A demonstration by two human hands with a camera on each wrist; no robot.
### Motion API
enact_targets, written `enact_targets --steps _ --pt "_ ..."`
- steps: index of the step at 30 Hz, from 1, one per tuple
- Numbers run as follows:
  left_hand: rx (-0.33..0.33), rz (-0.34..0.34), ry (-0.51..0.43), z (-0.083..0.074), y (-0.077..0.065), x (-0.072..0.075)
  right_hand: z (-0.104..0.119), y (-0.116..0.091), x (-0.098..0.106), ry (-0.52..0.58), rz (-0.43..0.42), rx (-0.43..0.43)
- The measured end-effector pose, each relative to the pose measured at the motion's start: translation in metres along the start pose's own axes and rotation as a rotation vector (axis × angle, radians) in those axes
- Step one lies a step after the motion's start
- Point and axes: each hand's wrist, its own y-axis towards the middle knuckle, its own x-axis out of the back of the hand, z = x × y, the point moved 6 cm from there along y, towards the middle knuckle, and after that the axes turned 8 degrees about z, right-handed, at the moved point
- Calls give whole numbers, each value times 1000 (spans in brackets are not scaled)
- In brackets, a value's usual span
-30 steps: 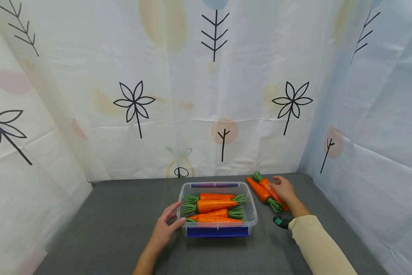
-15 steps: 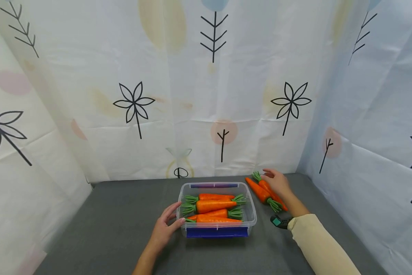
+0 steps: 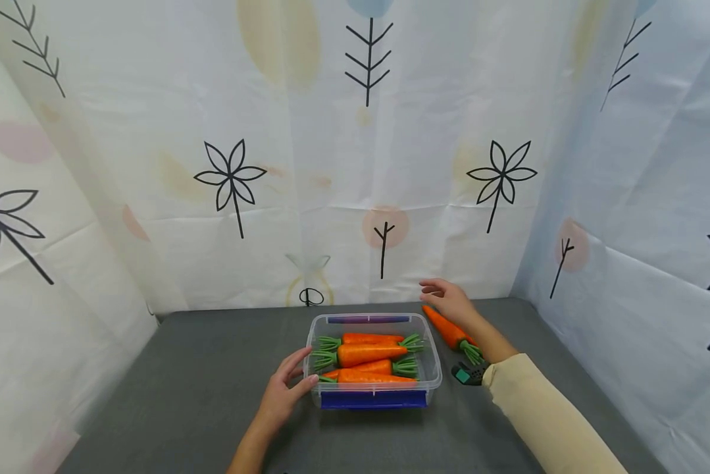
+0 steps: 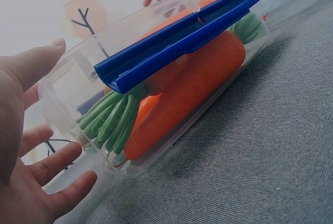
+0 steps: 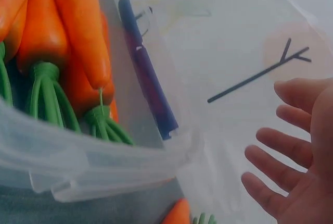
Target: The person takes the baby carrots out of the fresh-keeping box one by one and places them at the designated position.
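A clear plastic box (image 3: 375, 387) with blue clips stands on the table, holding several orange toy carrots (image 3: 369, 355) with green tops. My left hand (image 3: 280, 392) rests against the box's left end, its fingers spread and loosely extended; in the left wrist view the thumb (image 4: 44, 60) lies near the rim. My right hand (image 3: 452, 303) hovers behind and right of the box with nothing in it, fingers loosely extended. Below it a loose carrot (image 3: 446, 328) lies on the table. A second loose carrot is mostly hidden by the hand and forearm; its green top (image 5: 204, 219) peeks out in the right wrist view.
The grey tabletop (image 3: 212, 382) meets a patterned white curtain (image 3: 307, 197) at the back. More curtain hangs on the left and right sides. A dark wrist device (image 3: 470, 374) sits on the right wrist.
My right hand has moved left and away from me, from over the loose carrots to beyond their far ends. The left hand and the box have stayed put.
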Motion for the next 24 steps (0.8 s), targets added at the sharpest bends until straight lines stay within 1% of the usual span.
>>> enact_targets --steps 4,6,8,10,14,19,21,24 --pt "-11 14 3 -20 -7 0 16 5 -10 6 82 58" --pt "-15 14 3 -22 -7 0 22 8 -17 13 139 82" --pt "-14 9 4 -15 -5 0 27 10 -24 21 206 88" --pt "-12 2 7 -4 -1 0 31 12 -31 30 278 83" --pt "-20 -5 12 13 4 0 36 12 -46 61 422 40" --pt "-29 -7 19 16 6 0 40 12 -66 82 582 24" --pt "-37 -8 26 14 5 -1 40 11 -74 100 630 -11" --pt "-37 -11 17 13 5 0 37 9 -84 89 669 -75"
